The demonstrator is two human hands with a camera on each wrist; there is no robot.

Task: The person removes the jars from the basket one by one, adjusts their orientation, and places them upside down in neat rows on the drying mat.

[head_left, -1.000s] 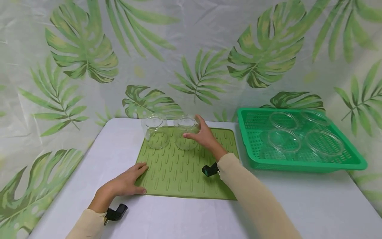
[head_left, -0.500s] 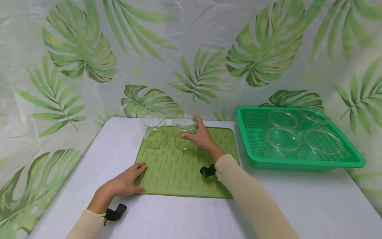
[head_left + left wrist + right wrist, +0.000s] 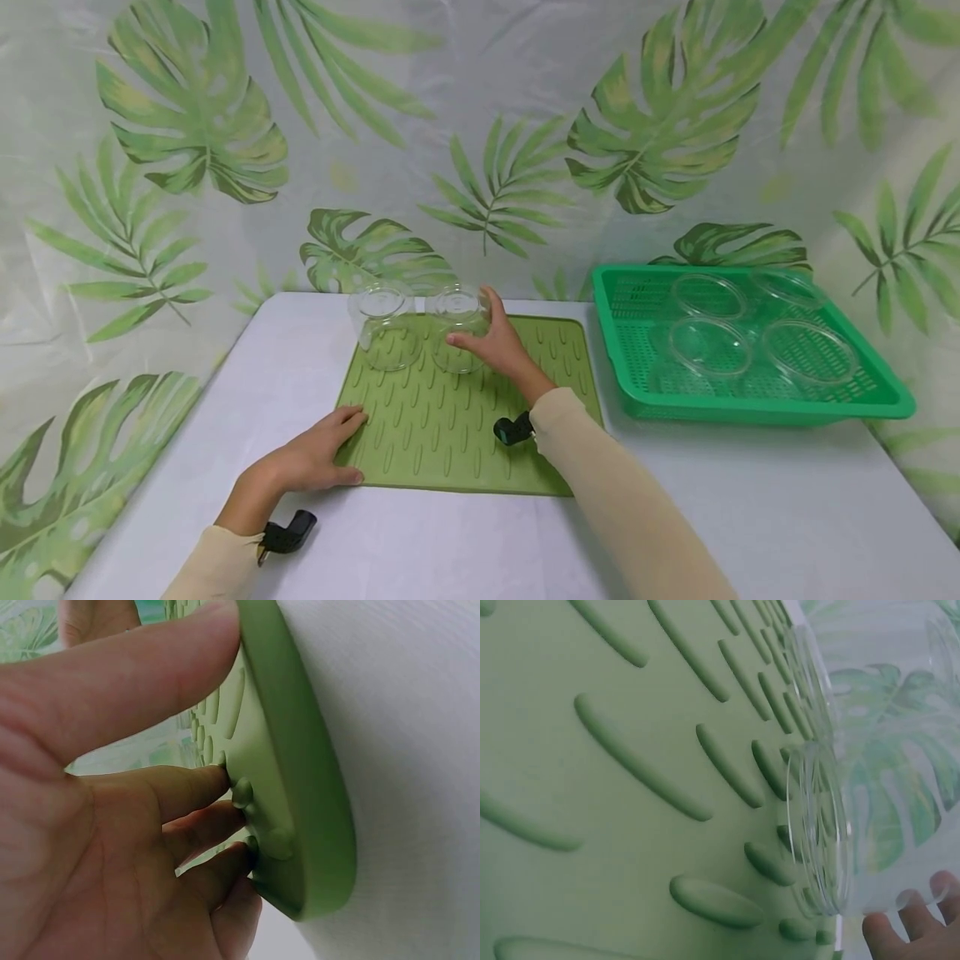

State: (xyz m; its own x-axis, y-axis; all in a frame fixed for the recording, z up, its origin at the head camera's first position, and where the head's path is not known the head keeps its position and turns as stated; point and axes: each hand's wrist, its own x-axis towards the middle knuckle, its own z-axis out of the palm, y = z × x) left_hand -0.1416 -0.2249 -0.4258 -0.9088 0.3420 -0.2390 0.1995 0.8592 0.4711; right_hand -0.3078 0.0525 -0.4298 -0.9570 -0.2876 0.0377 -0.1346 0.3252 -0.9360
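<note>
Two clear bowls stand upside down at the far edge of a ribbed green mat (image 3: 450,433). My right hand (image 3: 498,337) holds the right-hand bowl (image 3: 457,350), thumb on its near side and fingers around its right side. In the right wrist view, fingertips (image 3: 915,919) meet the wall of this bowl (image 3: 885,802), whose wide rim is down at the mat. The other bowl (image 3: 390,346) stands just to its left. At the mat's left edge rests my left hand (image 3: 311,454), with fingers extended on the ribbed surface and its thumb by the near left corner.
To the right of the mat is a green plastic basket (image 3: 765,410) with perforated walls. Several clear bowls (image 3: 710,346) stand inside it, rims up. A white cloth (image 3: 450,550) covers the table, and a leaf-print curtain (image 3: 420,100) hangs behind.
My right hand has shifted the held bowl slightly left, closer to the other bowl. My left hand stays on the mat's edge. The head view has drifted a little.
</note>
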